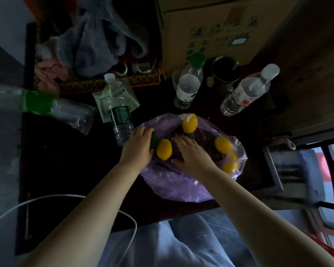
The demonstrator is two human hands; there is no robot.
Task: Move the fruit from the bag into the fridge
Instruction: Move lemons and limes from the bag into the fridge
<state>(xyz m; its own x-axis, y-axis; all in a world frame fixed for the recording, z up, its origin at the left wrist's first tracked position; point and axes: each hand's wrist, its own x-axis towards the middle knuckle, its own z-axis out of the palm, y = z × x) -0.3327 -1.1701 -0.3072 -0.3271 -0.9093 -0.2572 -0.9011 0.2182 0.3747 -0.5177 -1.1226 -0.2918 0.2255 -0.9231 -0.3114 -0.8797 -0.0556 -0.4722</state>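
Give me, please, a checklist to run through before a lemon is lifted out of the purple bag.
Bag open: ok; the purple bag lies open, a lemon showing.
Right hand free: ok; it rests flat on the dark contents.
Left hand free: cannot tell; it is at the rim by a green thing.
Room beside the bag: not ok; a lying bottle crowds the left hand.
Path to the fridge: cannot tell; no fridge in view.
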